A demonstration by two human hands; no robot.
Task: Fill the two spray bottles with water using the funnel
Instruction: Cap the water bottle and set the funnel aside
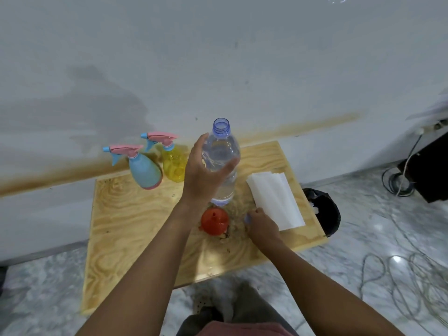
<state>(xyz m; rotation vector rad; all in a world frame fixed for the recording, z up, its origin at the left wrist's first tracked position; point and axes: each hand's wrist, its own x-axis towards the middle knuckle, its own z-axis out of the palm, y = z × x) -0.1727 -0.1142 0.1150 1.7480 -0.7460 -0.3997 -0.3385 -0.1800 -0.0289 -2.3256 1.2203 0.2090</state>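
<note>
Table [135, 221] is bare plywood w/ bold grain, mostly matt. Water bottle [224, 151] is clear smooth plastic; blue spray bottle [144, 172] opaque plastic, yellow spray bottle [173, 163] see-thru plastic, funnel [214, 221] glossy red plastic. Paper towels [276, 202] look matt white; floor [363, 214] is polished marble-look stone, v. shiny.

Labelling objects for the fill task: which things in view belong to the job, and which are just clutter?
Job: blue spray bottle; yellow spray bottle; red funnel, upside down on the wooden table; uncapped water bottle, gripped by the left hand; small blue cap, apparently pinched by the right hand.
Lying about: white paper towels; black bin; floor cables.
</note>
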